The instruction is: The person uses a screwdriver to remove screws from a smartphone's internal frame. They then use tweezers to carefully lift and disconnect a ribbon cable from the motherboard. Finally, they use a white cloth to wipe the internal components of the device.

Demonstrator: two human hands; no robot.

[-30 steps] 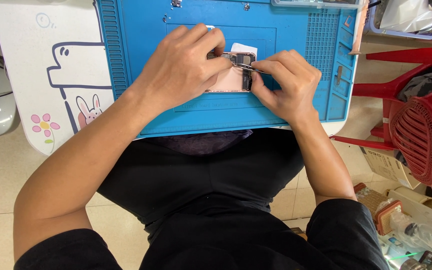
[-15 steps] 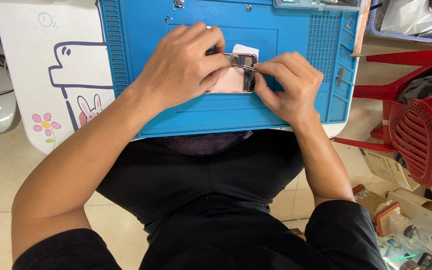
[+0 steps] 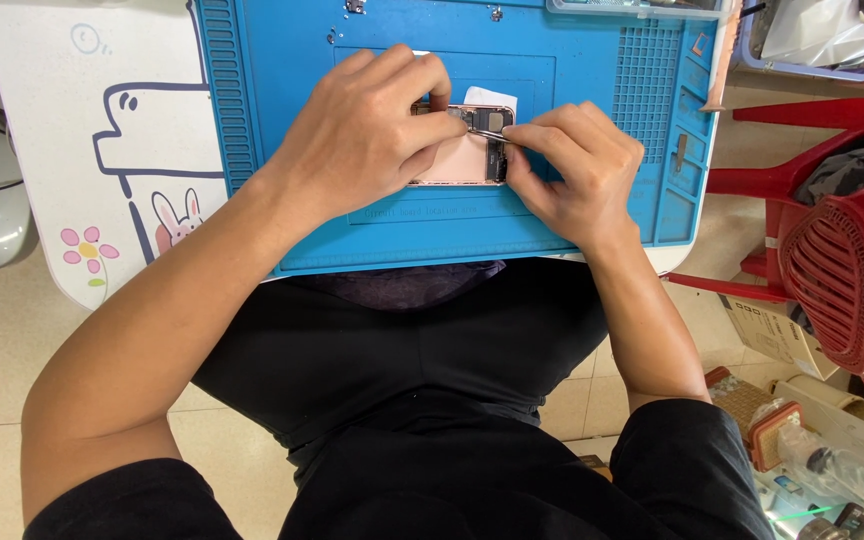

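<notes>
1. We see a white table (image 3: 42, 120) with a cartoon drawing of a rabbit and a flower. It bears everything else under our hands.
2. A blue mat (image 3: 282, 130) lies on the table, ribbed along its left edge, gridded with small pockets at the right, and with a shallow rectangular recess in the middle.
3. To the right of the table stands a red chair (image 3: 832, 270), well apart from the work.
4. Our left hand (image 3: 367, 140) lies over the mat's recess, fingers curled down and pressing on the phone (image 3: 452, 160), covering its left part.
5. Our right hand (image 3: 577, 175) sits just beside the left hand, fingers pinched together around the tweezers (image 3: 489, 134).
6. The phone lies flat in the middle of the mat, between our two hands. It is opened up: the shell shows pale pink inside, with dark parts and a metal plate along its right end. Most of it is hidden under our fingers.
7. A white scrap (image 3: 492, 98) lies on the mat, touching the phone's far edge.
8. The tweezers are thin and silver, and their tips reach to the metal plate at the phone's upper right. Whether they grip anything there is too small for us to tell.
</notes>
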